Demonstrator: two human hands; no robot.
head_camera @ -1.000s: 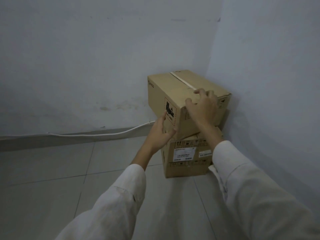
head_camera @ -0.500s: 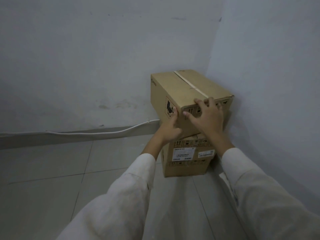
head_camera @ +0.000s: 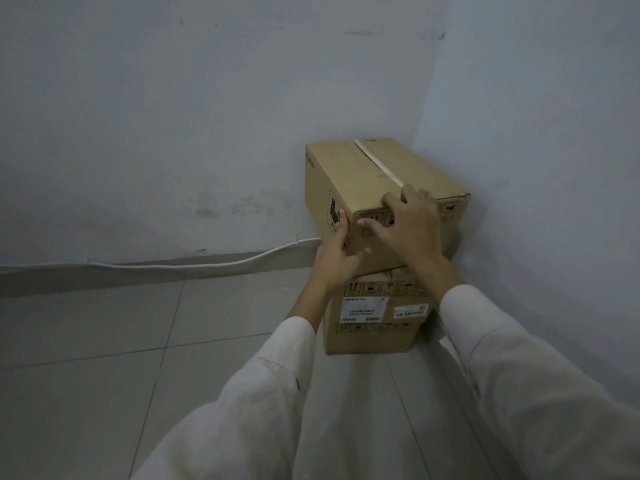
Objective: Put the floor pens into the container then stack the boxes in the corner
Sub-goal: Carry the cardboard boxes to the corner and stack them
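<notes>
Cardboard upper box (head_camera: pixel 346 174) is seen right of centre in the frame, resting on the lower box (head_camera: pixel 367 337). Its near corner is clasped by the left hand (head_camera: pixel 337 261), its top edge by the right hand's (head_camera: pixel 412 230) curled fingers (head_camera: pixel 390 201). Stacking is judged done; only release is left.

We see a white cable (head_camera: pixel 194 265) sagging along the grey skirting board (head_camera: pixel 104 277) at the foot of the back wall (head_camera: pixel 173 116), which carries faint stains (head_camera: pixel 235 209). It meets the side wall (head_camera: pixel 554 168) in a corner. There, on the pale tiled floor (head_camera: pixel 86 393), stands a labelled cardboard box (head_camera: pixel 367 336).
</notes>
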